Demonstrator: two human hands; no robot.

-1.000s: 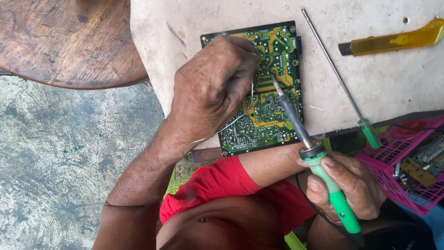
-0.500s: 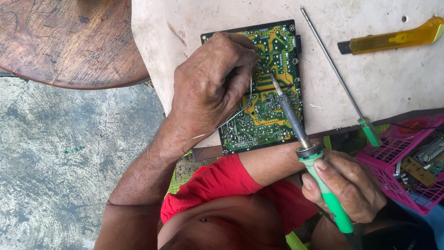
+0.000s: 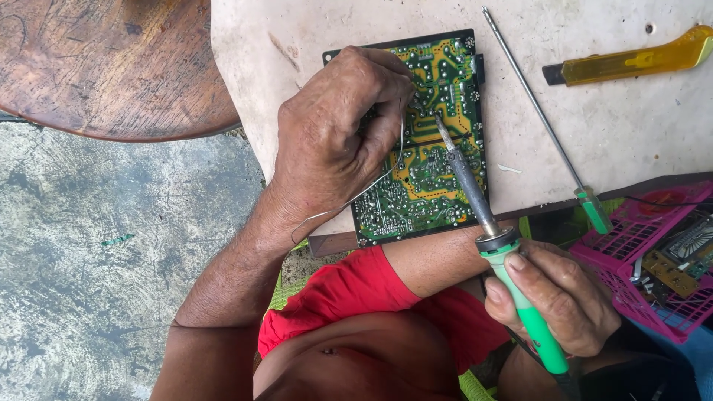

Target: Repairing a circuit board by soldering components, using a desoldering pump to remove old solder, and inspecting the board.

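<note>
The left hand [image 3: 334, 141] rests on the green circuit board [image 3: 438, 186], which lies flat on the pale bench [image 3: 631, 126], its grip pinched shut on a thin solder wire [image 3: 349, 202] fed toward the board's middle. The right hand [image 3: 557, 297] has its grip closed around the green-handled soldering iron [image 3: 490, 238], tip touching the board. A long screwdriver [image 3: 542, 122] and a yellow utility knife [image 3: 631, 56] lie beside the board, a pink basket [image 3: 639, 297] near the right hand

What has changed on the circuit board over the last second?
Little. The right hand slid slightly down the green soldering iron, whose tip stays on the circuit board. The left hand still rests on the board holding the thin wire. Screwdriver and yellow knife unmoved.
</note>
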